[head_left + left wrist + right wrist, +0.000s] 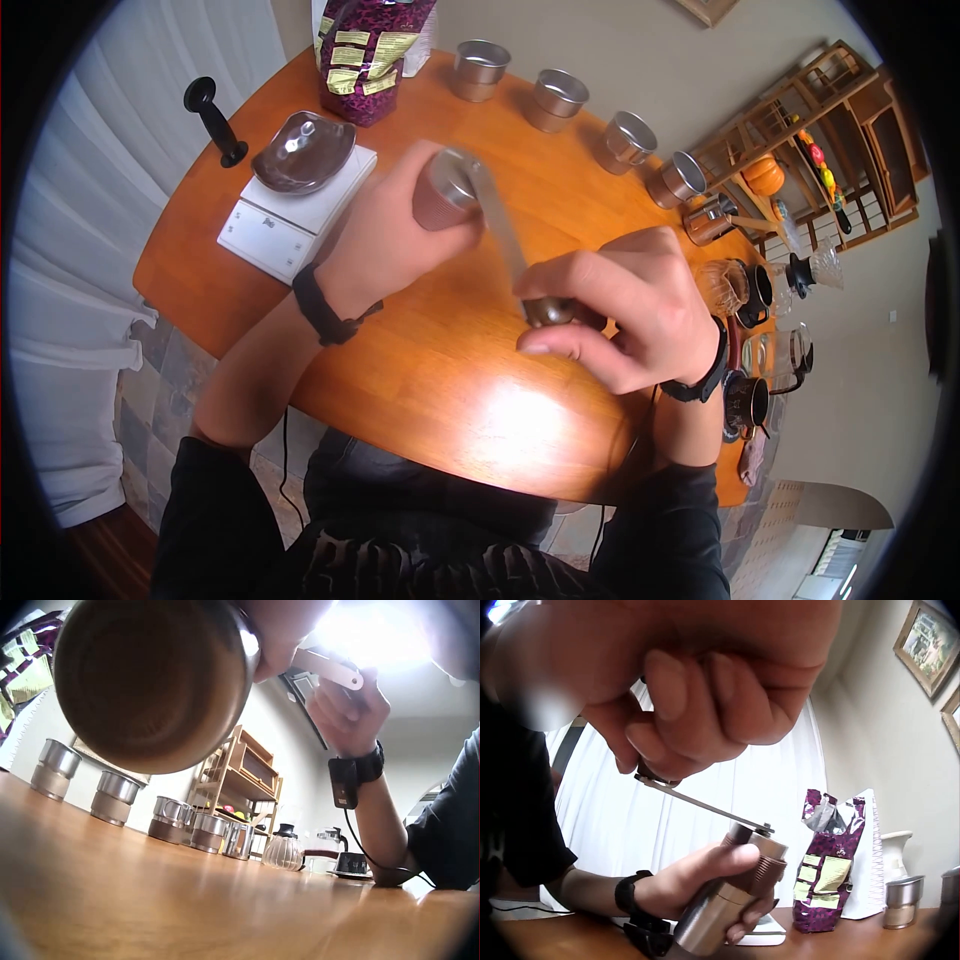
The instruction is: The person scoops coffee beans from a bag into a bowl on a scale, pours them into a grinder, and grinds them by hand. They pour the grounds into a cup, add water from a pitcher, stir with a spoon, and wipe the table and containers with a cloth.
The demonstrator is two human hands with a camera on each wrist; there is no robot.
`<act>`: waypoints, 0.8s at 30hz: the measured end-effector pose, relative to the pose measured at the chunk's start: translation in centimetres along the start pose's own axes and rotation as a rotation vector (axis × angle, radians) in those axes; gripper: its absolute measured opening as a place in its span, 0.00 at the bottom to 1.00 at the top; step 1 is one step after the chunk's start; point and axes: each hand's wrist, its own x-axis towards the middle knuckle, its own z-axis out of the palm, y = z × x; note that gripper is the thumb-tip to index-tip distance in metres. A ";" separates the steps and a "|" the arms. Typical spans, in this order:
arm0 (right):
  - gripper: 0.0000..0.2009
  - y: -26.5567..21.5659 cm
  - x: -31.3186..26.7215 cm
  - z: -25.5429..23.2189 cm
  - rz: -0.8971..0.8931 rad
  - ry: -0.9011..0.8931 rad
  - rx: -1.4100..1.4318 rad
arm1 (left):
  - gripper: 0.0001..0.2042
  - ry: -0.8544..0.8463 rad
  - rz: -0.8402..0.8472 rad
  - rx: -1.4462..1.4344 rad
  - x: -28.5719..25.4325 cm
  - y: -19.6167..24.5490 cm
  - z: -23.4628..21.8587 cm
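Steel grinder (714,913) tilts above the table (430,375), the left hand (392,222) clamped around it; the right hand (635,308) pinches the knob (548,312) of its crank (502,228). A scale (262,238) lies near the left hand.

Glare whitens the near edge of the wooden table (430,350); above it, overhead light (375,634) burns out. Crank arm (497,215) slightly blurred; head view's rim curved, black.

Metal cups (481,85), wooden shelf (251,789), white curtain (170,110), framed picture (928,646).
Cups stand in a row along the table (425,355); shelf, beyond, bears an orange pumpkin-shaped ornament (763,175); curtain hangs at left; picture hangs on wall (874,742).
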 end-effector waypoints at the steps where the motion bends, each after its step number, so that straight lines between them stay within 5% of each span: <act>1: 0.14 -0.1 0.0 0.0 -0.016 -0.032 0.013 | 0.20 -0.034 -0.014 0.016 -0.1 0.4 0.0; 15: 0.10 -2.9 0.6 2.2 -0.151 0.066 -0.056 | 0.23 -0.320 0.179 0.131 -1.1 0.8 0.6; 24: 0.17 -1.8 0.7 2.2 -0.251 0.088 -0.128 | 0.21 -0.617 0.276 0.178 -1.9 1.3 1.2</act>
